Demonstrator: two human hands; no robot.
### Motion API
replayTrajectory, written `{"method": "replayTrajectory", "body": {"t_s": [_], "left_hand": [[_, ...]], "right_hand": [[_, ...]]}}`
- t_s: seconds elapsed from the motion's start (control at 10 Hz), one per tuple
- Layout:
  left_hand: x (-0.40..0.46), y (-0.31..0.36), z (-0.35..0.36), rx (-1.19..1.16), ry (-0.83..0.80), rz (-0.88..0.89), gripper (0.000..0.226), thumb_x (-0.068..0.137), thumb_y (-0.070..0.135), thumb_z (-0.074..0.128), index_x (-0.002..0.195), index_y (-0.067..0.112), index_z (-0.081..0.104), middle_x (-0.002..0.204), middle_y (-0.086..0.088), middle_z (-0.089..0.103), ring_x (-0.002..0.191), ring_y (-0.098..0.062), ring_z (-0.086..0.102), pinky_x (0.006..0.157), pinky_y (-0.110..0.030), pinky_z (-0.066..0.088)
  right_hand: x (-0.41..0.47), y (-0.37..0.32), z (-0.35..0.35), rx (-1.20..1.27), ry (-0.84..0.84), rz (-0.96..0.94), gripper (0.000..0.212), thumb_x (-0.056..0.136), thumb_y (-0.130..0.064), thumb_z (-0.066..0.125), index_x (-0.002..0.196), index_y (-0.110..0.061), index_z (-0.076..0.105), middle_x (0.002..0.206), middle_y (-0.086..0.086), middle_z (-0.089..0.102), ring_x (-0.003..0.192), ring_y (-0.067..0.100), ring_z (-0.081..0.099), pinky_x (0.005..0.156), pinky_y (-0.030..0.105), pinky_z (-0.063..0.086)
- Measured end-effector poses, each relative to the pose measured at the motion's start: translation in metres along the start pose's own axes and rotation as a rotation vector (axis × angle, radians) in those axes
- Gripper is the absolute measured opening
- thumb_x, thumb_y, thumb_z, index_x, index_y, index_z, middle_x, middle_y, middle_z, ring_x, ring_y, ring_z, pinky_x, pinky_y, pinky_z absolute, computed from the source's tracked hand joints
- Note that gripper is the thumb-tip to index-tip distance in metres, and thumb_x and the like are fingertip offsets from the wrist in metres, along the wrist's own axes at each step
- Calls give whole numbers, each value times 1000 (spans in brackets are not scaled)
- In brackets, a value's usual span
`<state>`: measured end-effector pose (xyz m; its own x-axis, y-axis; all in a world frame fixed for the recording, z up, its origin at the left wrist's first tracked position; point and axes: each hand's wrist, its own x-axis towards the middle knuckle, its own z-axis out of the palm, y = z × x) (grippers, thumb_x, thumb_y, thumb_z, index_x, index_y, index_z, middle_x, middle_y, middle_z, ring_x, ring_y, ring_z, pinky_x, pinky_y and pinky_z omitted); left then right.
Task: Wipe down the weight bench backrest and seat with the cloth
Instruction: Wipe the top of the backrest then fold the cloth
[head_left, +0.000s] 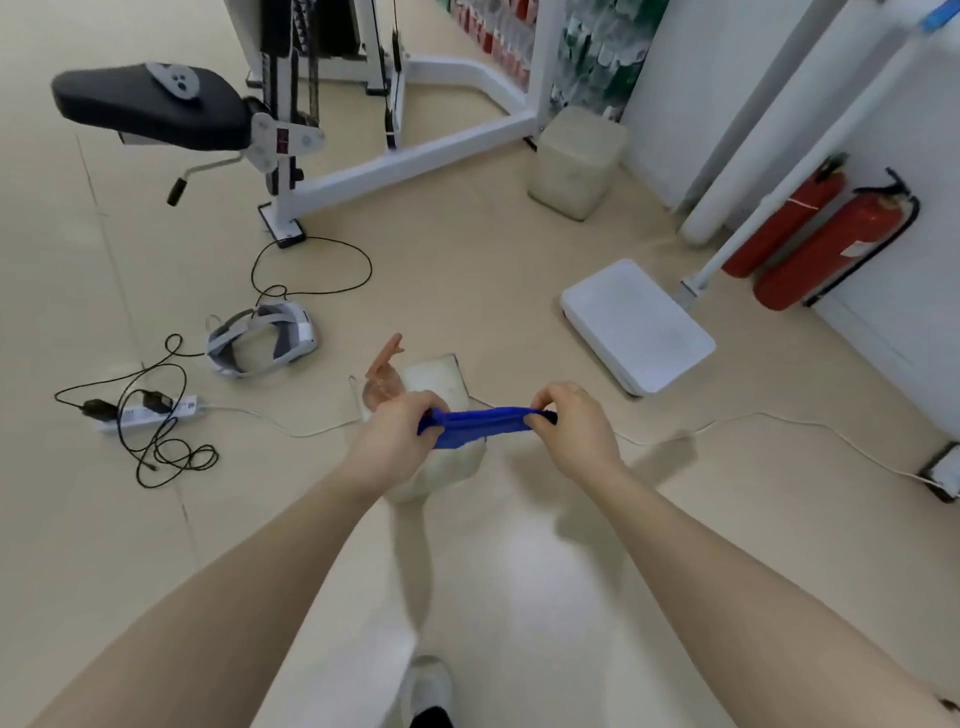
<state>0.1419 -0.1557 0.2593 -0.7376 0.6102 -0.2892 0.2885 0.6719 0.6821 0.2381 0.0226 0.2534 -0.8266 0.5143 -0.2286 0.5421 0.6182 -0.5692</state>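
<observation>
A blue cloth (480, 423) is stretched between my two hands in the middle of the view, bunched into a narrow band. My left hand (395, 431) grips its left end and my right hand (569, 426) pinches its right end. The black padded seat (140, 111) of a white exercise machine stands far off at the upper left, with a white controller (176, 80) lying on it. No backrest is visible.
On the beige floor lie a white headset (260, 340), a power strip (148, 413) with tangled black cables, a white platform scale (636, 325), a pale cube (576, 161), and a pale bag (439, 384) under my hands. Two red fire extinguishers (826, 244) lean at the right wall.
</observation>
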Motion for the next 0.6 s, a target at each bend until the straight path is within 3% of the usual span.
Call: {"method": "replayTrajectory", "body": {"t_s": [0.1, 0.3, 0.4, 0.5, 0.6], "left_hand": [[43, -52, 17, 14, 26, 2, 17, 86, 3, 51, 96, 10, 62, 84, 3, 54, 71, -17, 47, 56, -14, 32], [99, -162, 80, 84, -70, -159, 24, 89, 7, 46, 108, 10, 61, 98, -9, 63, 90, -29, 55, 72, -29, 39], [123, -189, 96, 68, -55, -191, 23, 89, 6, 44, 103, 11, 61, 93, -7, 61, 85, -28, 54, 72, -31, 40], [151, -202, 100, 9, 21, -188, 32, 90, 6, 41, 117, 12, 56, 116, -7, 59, 102, -28, 53, 84, -32, 41], [160, -200, 91, 121, 97, -87, 40, 88, 7, 44, 127, 11, 50, 135, -5, 49, 124, -27, 41, 101, -37, 37]], "right_hand": [[41, 10, 53, -12, -28, 23, 5, 85, -14, 59, 87, -10, 60, 95, 2, 59, 80, 17, 50, 65, 30, 38], [92, 48, 171, -51, -200, 147, 2, 86, -13, 56, 84, -13, 56, 89, 7, 65, 77, 28, 63, 71, 37, 52], [111, 56, 204, 11, -187, 224, 5, 87, -10, 53, 83, -14, 54, 86, 6, 63, 81, 27, 62, 73, 36, 52], [136, 51, 218, 193, -127, 247, 20, 90, -9, 51, 110, -11, 55, 109, 5, 58, 101, 24, 58, 83, 28, 46], [140, 40, 214, 169, -155, 174, 50, 94, -13, 46, 141, -15, 29, 153, 1, 21, 123, 22, 48, 101, 33, 40]]}}
